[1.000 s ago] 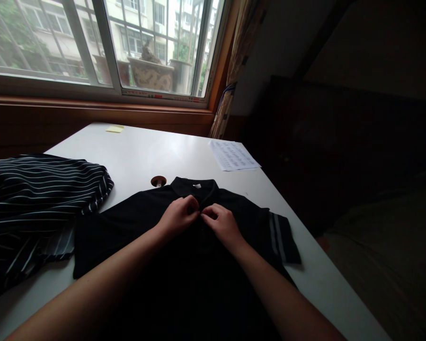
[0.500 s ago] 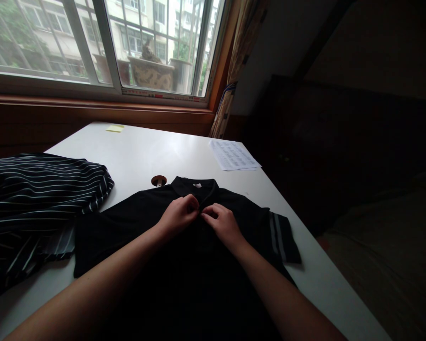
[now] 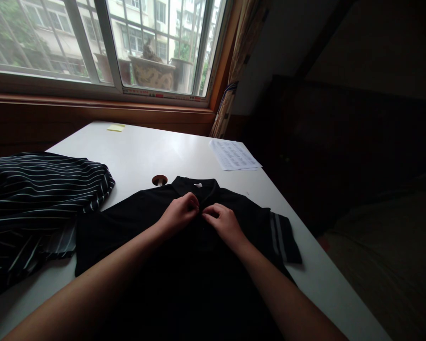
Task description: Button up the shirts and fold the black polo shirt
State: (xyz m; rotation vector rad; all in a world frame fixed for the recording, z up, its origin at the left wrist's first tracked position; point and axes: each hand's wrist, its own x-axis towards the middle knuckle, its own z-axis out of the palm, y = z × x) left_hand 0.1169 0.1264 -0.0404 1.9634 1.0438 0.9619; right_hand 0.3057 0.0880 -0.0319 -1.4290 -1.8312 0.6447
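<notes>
Closely, left hand [image 3: 179,210] pinches black shirt [image 3: 203,242].

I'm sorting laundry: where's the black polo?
The head view shows the black polo lower-centre on the table, right of the striped cloth, under the left hand and right hand.

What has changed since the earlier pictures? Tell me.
Very little: the left hand seems to have edged slightly toward the collar of the black shirt. Nothing was visibly taken up or let go. The right hand, striped garment, papers and yellow note stayed put.
</notes>
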